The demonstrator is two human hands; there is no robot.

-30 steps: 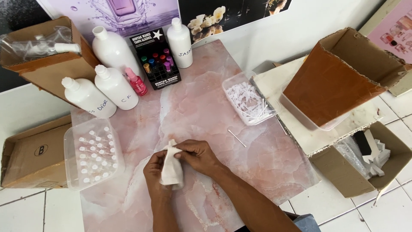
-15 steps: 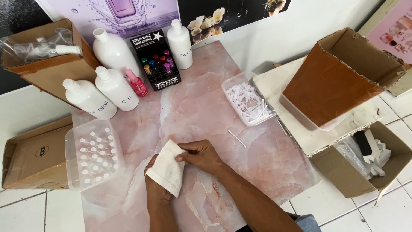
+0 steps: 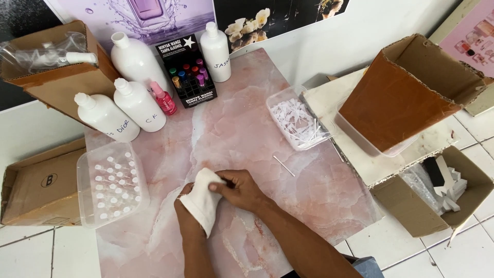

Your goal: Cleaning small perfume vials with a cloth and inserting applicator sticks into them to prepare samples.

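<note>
Holding a white cloth (image 3: pixel 201 202) draped over the left hand (image 3: pixel 188 219), just right of the clear tray of small vials (image 3: pixel 112 183); right hand (image 3: pixel 241 190) fingers pinch its top edge. Soft, light, limp: probably best gripped by a bunched edge. Left fingers hidden; can't tell.

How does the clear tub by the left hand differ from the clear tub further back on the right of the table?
The near tub holds small clear vials standing in rows; the far tub holds a loose heap of thin white sticks. The near tub looks larger and hangs over the table's left edge; the far tub sits at the right edge beside a cardboard box. The left hand, holding a white cloth, is closer to the near tub. Both are clear, rectangular and open-topped.
</note>
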